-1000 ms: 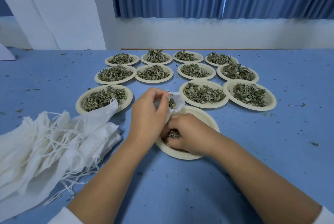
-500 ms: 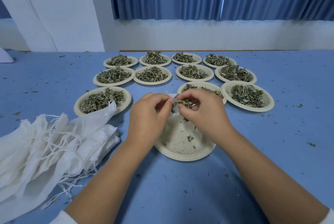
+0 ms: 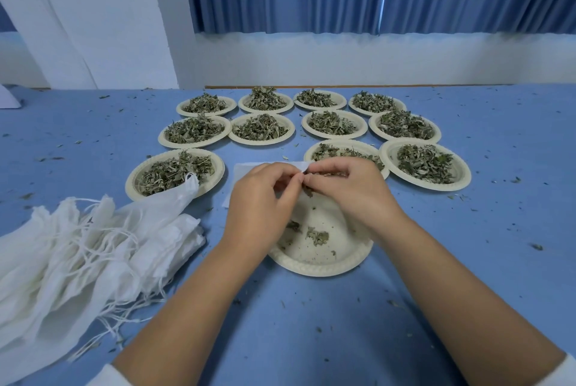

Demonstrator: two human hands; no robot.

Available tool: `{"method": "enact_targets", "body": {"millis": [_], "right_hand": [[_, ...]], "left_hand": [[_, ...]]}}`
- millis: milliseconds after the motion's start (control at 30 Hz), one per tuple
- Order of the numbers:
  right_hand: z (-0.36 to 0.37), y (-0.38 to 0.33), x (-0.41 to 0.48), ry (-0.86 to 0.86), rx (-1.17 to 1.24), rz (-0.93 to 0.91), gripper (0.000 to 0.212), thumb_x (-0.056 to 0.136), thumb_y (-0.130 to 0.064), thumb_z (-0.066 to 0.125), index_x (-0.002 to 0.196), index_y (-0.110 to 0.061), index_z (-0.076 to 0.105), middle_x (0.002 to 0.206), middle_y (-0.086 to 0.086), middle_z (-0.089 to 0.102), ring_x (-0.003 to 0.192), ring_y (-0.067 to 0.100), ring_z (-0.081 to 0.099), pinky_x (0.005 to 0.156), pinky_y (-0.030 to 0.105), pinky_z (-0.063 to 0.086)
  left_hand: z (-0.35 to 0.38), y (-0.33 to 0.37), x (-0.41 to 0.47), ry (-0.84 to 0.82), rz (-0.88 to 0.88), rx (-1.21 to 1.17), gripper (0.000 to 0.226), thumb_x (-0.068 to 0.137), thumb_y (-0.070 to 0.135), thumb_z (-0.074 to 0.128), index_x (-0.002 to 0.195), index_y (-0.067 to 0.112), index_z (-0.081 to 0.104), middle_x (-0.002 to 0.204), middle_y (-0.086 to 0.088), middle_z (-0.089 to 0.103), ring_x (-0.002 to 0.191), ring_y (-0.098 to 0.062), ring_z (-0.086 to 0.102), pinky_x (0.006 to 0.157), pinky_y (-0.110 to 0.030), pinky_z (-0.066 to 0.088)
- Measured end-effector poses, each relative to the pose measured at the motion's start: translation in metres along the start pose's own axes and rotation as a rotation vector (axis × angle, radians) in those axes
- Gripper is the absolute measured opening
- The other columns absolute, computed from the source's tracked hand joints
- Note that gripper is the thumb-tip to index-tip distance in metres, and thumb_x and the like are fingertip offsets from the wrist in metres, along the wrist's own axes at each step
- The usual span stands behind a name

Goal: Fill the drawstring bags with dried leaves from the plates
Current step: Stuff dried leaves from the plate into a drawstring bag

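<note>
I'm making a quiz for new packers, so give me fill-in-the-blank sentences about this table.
The left hand and right hand meet at a white bag above a plate that is almost ___. The pile of spare bags lies on the person's ___ side. The farthest row holds ___ plates of leaves.
Missing words: empty; left; four.
</note>
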State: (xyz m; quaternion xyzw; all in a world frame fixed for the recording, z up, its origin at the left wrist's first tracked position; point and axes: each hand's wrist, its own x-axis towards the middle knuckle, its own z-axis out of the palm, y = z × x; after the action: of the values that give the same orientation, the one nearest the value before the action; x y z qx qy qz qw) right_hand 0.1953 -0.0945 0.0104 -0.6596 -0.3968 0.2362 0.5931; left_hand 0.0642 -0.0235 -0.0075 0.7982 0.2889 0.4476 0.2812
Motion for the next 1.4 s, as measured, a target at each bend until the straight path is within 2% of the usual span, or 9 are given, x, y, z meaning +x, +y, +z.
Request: {"method": "enact_targets", "body": {"millis": [267, 400, 500, 600, 733, 867, 967, 1233, 1400], "right_hand": [[0.010, 0.002, -0.006, 0.088, 0.049, -0.092, 0.022, 0.076, -0.001, 0.078, 0.083, -0.016, 0.064, 0.076, 0.002, 0.071, 0.071, 0.008, 0.069, 0.072, 0.022, 0.058], [0.017, 0.007, -0.005, 0.175, -0.143, -0.176, 0.021, 0.075, 0.000, 0.075, 0.076, -0.016, 0.062, 0.066, -0.004, 0.065, 0.055, -0.003, 0.055, 0.055, 0.011, 0.044], [0.014, 0.005, -0.002, 0.037, -0.169, -0.119, 0.016, 0.082, -0.003, 0.071, 0.089, -0.014, 0.062, 0.064, 0.002, 0.069, 0.049, 0.004, 0.051, 0.057, 0.021, 0.044], [0.005, 0.000, -0.002, -0.128, -0.111, -0.069, 0.025, 0.089, -0.004, 0.062, 0.108, -0.020, 0.061, 0.083, 0.002, 0.075, 0.066, 0.028, 0.064, 0.063, 0.037, 0.050], [-0.017, -0.006, 0.001, -0.117, -0.375, -0.202, 0.029, 0.083, -0.007, 0.066, 0.100, -0.031, 0.063, 0.092, -0.009, 0.069, 0.077, 0.020, 0.065, 0.074, 0.030, 0.054], [-0.023, -0.001, -0.002, -0.465, -0.819, -0.109, 0.051, 0.074, -0.030, 0.080, 0.120, -0.038, 0.059, 0.103, -0.018, 0.056, 0.084, 0.001, 0.057, 0.080, 0.026, 0.050], [-0.018, 0.004, -0.005, -0.558, -0.968, -0.111, 0.066, 0.074, -0.033, 0.081, 0.133, -0.041, 0.051, 0.104, -0.010, 0.048, 0.091, 0.007, 0.052, 0.082, 0.024, 0.046], [0.005, 0.014, -0.004, -0.523, -0.780, -0.265, 0.041, 0.077, -0.024, 0.081, 0.115, -0.016, 0.069, 0.083, -0.015, 0.051, 0.077, -0.010, 0.049, 0.072, 0.009, 0.038], [0.017, 0.019, -0.006, -0.461, -0.803, -0.319, 0.027, 0.081, -0.030, 0.077, 0.106, -0.021, 0.074, 0.083, -0.010, 0.048, 0.075, 0.004, 0.047, 0.070, 0.021, 0.037]], "left_hand": [[0.001, 0.000, 0.000, -0.013, -0.046, -0.098, 0.008, 0.091, 0.017, 0.067, 0.090, 0.021, 0.074, 0.085, 0.009, 0.072, 0.082, -0.006, 0.066, 0.081, -0.029, 0.054], [0.001, 0.003, -0.002, -0.084, -0.036, -0.139, 0.009, 0.090, 0.016, 0.067, 0.090, 0.022, 0.074, 0.085, 0.010, 0.073, 0.083, -0.006, 0.067, 0.080, -0.029, 0.054], [0.000, 0.003, -0.002, -0.095, -0.049, -0.113, 0.009, 0.090, 0.016, 0.067, 0.089, 0.022, 0.074, 0.084, 0.011, 0.072, 0.081, -0.006, 0.066, 0.078, -0.028, 0.054], [-0.003, 0.000, 0.002, -0.027, -0.113, -0.102, 0.009, 0.092, 0.018, 0.065, 0.090, 0.020, 0.074, 0.082, 0.010, 0.072, 0.081, -0.005, 0.066, 0.080, -0.029, 0.054], [-0.008, -0.002, 0.004, 0.049, -0.165, -0.089, 0.010, 0.092, 0.020, 0.066, 0.085, 0.024, 0.072, 0.079, 0.010, 0.070, 0.076, -0.005, 0.064, 0.075, -0.030, 0.054], [-0.009, -0.002, 0.006, 0.057, -0.176, -0.065, 0.009, 0.092, 0.019, 0.065, 0.088, 0.021, 0.072, 0.080, 0.010, 0.071, 0.074, -0.004, 0.064, 0.075, -0.027, 0.052], [-0.009, -0.003, 0.005, 0.046, -0.168, -0.062, 0.009, 0.093, 0.019, 0.065, 0.087, 0.020, 0.072, 0.078, 0.009, 0.071, 0.073, -0.005, 0.064, 0.073, -0.027, 0.052], [-0.008, -0.004, 0.005, 0.054, -0.193, -0.084, 0.008, 0.092, 0.019, 0.066, 0.089, 0.018, 0.072, 0.081, 0.007, 0.071, 0.078, -0.010, 0.065, 0.078, -0.035, 0.054], [-0.008, -0.003, 0.006, 0.051, -0.195, -0.083, 0.008, 0.092, 0.020, 0.065, 0.090, 0.018, 0.072, 0.081, 0.007, 0.071, 0.079, -0.010, 0.065, 0.080, -0.035, 0.054]]}}
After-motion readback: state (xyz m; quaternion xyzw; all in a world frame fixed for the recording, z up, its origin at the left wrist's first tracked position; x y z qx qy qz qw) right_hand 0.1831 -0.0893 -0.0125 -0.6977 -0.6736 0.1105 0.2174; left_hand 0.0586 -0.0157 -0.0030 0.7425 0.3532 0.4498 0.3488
